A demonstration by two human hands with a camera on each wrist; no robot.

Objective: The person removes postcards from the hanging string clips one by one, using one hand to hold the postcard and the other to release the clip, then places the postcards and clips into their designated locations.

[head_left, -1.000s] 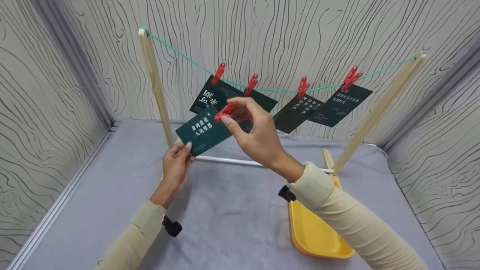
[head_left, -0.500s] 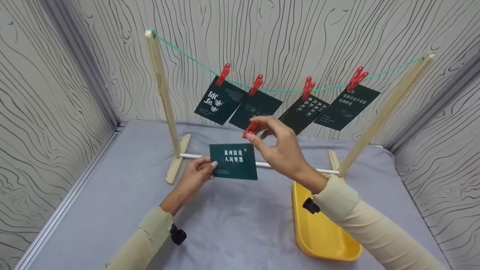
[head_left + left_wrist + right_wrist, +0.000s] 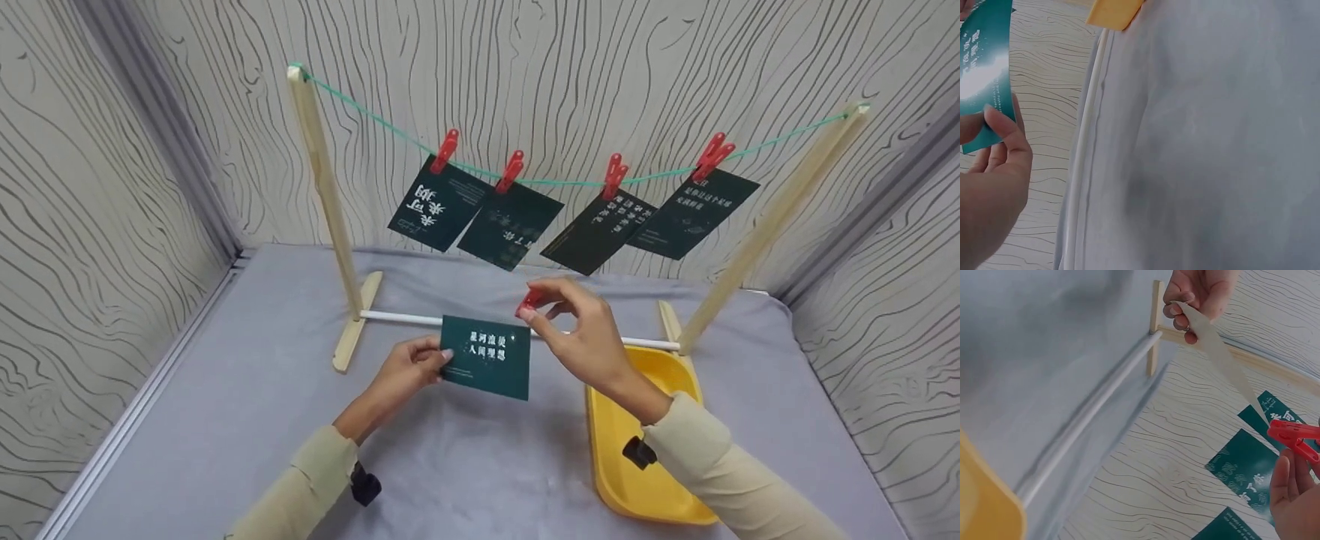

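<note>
My left hand (image 3: 401, 371) pinches a dark green card (image 3: 484, 367) with white writing by its left edge. The card faces up toward the head camera, below the hanging cards. Between thumb and fingers my right hand (image 3: 589, 330) holds a red clothespin (image 3: 529, 300) just above the card's upper right corner. The right wrist view sets the clothespin (image 3: 1292, 431) tip close by the card's corner; whether they touch, I cannot tell. From the left wrist, the card (image 3: 994, 62) looks slightly bent, with glare on it.
Several green cards (image 3: 441, 206) hang by red clothespins from a green string (image 3: 375, 116). Wooden posts (image 3: 322, 172) hold the string, joined low down by a white rod (image 3: 401, 317). A yellow tray (image 3: 600, 450) stands under the right forearm on the grey cloth (image 3: 465, 472).
Both hands have moved down and right, away from the string, carrying the card and clothespin. The card has turned from a steep tilt to nearly level. The hanging cards are now uncovered.
</note>
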